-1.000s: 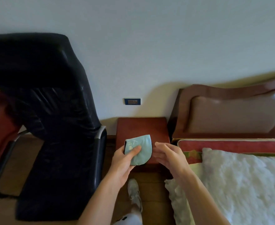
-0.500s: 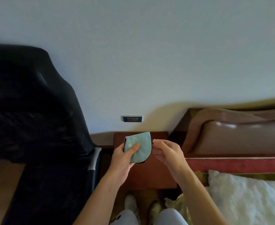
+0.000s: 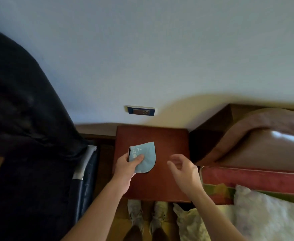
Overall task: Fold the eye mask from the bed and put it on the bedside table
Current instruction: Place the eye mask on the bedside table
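The left hand (image 3: 125, 165) is pinching the folded eye mask (image 3: 145, 158) over the bedside bench (image 3: 168, 145), thumb lying across the pale blue top face and the fingers tucked underneath. That grip is closing firmly on the mask's left edge, right where the white printed marks are showing. The mask is folded in half, a rounded half-moon shape with a dark lining peeking out along the left and lower edges. It is sitting over the left-centre of the bench top; whether it is touching the wood or hanging just above it, I cannot tell.

The right hand (image 3: 183, 168) is hovering to the right of the mask, apart from it, fingers loosely curled and spread, gripping nothing at all. It is hanging over the right side of the bench.

To the left of the bench a black chair (image 3: 29, 136) is filling the frame. Behind the bench a blue wall socket (image 3: 141, 111) is sitting on the pale wall. To the right of the bench the brown padded headboard (image 3: 264, 140) is rising, with the white fluffy blanket (image 3: 264, 214) lying on the bed below it. In front of the bench, the person's two pale shoes (image 3: 148, 216) are showing on the floor.
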A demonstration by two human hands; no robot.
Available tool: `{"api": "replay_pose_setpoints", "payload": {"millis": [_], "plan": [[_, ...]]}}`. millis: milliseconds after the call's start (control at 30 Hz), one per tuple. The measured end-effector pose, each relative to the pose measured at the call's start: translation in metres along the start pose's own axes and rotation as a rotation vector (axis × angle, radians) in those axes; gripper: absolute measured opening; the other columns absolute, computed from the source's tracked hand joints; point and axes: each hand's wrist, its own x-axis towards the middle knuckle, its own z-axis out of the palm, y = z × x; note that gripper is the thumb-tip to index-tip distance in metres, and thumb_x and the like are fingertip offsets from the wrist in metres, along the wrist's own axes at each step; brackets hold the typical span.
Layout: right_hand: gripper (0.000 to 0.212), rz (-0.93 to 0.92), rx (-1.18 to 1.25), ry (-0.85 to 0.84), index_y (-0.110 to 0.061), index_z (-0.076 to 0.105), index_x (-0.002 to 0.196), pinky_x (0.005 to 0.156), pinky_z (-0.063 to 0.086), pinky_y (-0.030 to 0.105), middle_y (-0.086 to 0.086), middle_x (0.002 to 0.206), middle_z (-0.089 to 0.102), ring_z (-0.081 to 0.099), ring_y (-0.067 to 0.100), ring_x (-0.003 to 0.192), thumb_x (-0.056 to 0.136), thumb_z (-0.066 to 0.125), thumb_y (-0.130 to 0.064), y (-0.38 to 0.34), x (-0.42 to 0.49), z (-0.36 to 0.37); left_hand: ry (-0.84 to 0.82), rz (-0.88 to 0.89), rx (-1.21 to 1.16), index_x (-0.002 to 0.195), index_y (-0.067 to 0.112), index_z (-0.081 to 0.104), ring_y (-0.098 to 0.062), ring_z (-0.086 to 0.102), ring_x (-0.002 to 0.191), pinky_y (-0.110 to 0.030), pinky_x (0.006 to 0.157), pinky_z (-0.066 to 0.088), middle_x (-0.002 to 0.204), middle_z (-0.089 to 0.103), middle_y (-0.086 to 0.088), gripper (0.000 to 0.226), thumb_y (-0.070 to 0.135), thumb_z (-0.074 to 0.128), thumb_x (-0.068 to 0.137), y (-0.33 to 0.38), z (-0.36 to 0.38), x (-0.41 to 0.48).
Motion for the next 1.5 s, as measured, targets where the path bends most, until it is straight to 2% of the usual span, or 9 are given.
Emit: {"api": "replay_pose_setpoints", "payload": {"millis": [300, 433, 633, 733, 833, 933, 1067, 1267, 1500], "plan": [[0.038, -0.154, -0.424, -0.128, -0.012, 0.062, 0.129, 0.102, 0.049, 0.041, 0.007, 0.129, 0.062, 0.055, 0.026, 0.121, 0.092, 0.059, -0.021, 0.141, 0.057, 0.067, 0.027, -0.027, 0.191, 0.101, 0.015, 0.067, -0.027, 0.067, 0.104, -0.048, 0.095, 0.053, 0.109, 0.072, -0.01, 0.016, 0.01, 0.071, 0.086, -0.099, 0.018, 0.126], [0.056, -0.266, -0.536, -0.129, -0.009, 0.049, 0.144, 0.111, 0.041, 0.044, 0.011, 0.146, 0.052, 0.047, 0.031, 0.135, 0.09, 0.058, -0.02, 0.179, 0.07, 0.084, 0.094, 0.068, 0.366, 0.101, 0.016, 0.065, -0.021, 0.063, 0.096, -0.027, 0.072, 0.049, 0.101, 0.068, -0.003, 0.013, 0.017, 0.067, 0.088, -0.119, 0.029, 0.153], [0.064, -0.297, -0.649, -0.117, -0.01, 0.042, 0.151, 0.114, 0.038, 0.047, 0.009, 0.161, 0.039, 0.032, 0.029, 0.15, 0.092, 0.058, -0.028, 0.215, 0.084, 0.101, 0.164, 0.171, 0.595, 0.096, 0.011, 0.065, -0.022, 0.067, 0.087, -0.043, 0.077, 0.057, 0.094, 0.07, -0.005, 0.023, 0.03, 0.069, 0.083, -0.138, 0.034, 0.178], [0.066, -0.29, -0.679, -0.13, -0.011, 0.04, 0.153, 0.117, 0.035, 0.046, 0.008, 0.164, 0.035, 0.029, 0.029, 0.152, 0.092, 0.06, -0.029, 0.224, 0.085, 0.108, 0.21, 0.27, 0.74, 0.085, 0.008, 0.06, -0.026, 0.066, 0.084, -0.035, 0.064, 0.05, 0.095, 0.066, -0.011, 0.031, 0.037, 0.07, 0.079, -0.145, 0.033, 0.189], [0.067, -0.298, -0.705, -0.124, -0.011, 0.038, 0.153, 0.117, 0.032, 0.044, 0.008, 0.165, 0.032, 0.027, 0.029, 0.152, 0.092, 0.06, -0.03, 0.228, 0.084, 0.112, 0.291, 0.424, 0.947, 0.114, 0.005, 0.058, -0.026, 0.06, 0.096, -0.029, 0.073, 0.045, 0.11, 0.058, -0.014, 0.044, 0.033, 0.072, 0.084, -0.147, 0.033, 0.186], [0.069, -0.301, -0.717, -0.124, -0.01, 0.038, 0.153, 0.116, 0.034, 0.046, 0.009, 0.165, 0.033, 0.028, 0.03, 0.152, 0.092, 0.061, -0.03, 0.23, 0.084, 0.113, 0.315, 0.71, 1.195, 0.134, 0.009, 0.049, -0.026, 0.057, 0.103, -0.036, 0.08, 0.056, 0.123, 0.053, -0.015, 0.056, 0.029, 0.07, 0.086, -0.148, 0.026, 0.17], [0.069, -0.304, -0.727, -0.123, -0.009, 0.039, 0.153, 0.117, 0.039, 0.047, 0.01, 0.164, 0.033, 0.029, 0.031, 0.152, 0.092, 0.061, -0.032, 0.23, 0.083, 0.113, 0.062, 0.963, 1.519, 0.142, 0.014, 0.048, -0.023, 0.046, 0.133, -0.039, 0.098, 0.048, 0.148, 0.045, -0.007, 0.047, 0.032, 0.049, 0.098, -0.158, 0.009, 0.151], [0.07, -0.303, -0.761, -0.15, -0.011, 0.028, 0.157, 0.122, 0.03, 0.047, 0.008, 0.169, 0.022, 0.018, 0.029, 0.155, 0.098, 0.05, -0.04, 0.235, 0.083, 0.116, -0.149, 0.796, 1.793, 0.156, 0.016, 0.011, -0.016, 0.002, 0.153, -0.045, 0.12, 0.024, 0.167, 0.002, -0.001, 0.068, 0.053, 0.022, 0.101, -0.177, -0.006, 0.148], [0.074, -0.295, -0.798, -0.151, -0.012, 0.022, 0.159, 0.124, 0.021, 0.045, 0.009, 0.17, 0.015, 0.011, 0.028, 0.156, 0.098, 0.048, -0.044, 0.239, 0.083, 0.121, -0.092, 0.774, 1.754, 0.157, 0.018, 0.005, -0.015, -0.005, 0.152, -0.045, 0.122, 0.015, 0.166, -0.003, 0.001, 0.07, 0.054, 0.025, 0.1, -0.169, 0.014, 0.162]]}}
